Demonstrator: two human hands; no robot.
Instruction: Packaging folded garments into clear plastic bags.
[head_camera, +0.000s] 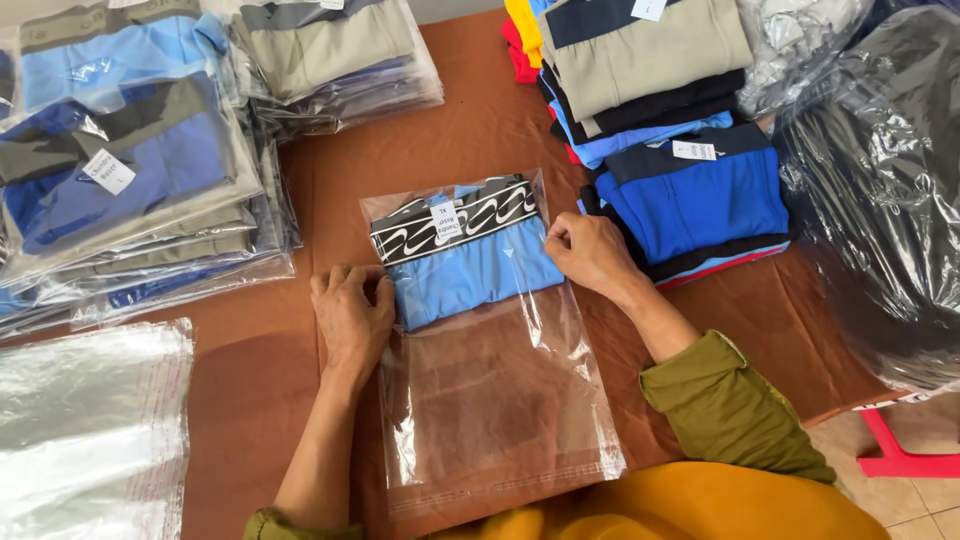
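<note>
A clear plastic bag (490, 370) lies flat in the middle of the brown surface (470, 130), its open flap toward the near edge. Inside its far half sits a folded light-blue garment (480, 270) with a black-and-white patterned waistband. The left hand (352, 318) rests palm down on the surface, fingers curled against the bag's left edge beside the garment, gripping nothing. The right hand (590, 255) pinches the bag's right edge next to the waistband, fingers closed on the plastic. Stacks of bagged garments (130, 170) fill the far left corner, a pile of unbagged folded garments (670, 130) sits toward the far right, and a sheaf of empty bags (90, 430) lies at the near left corner.
</note>
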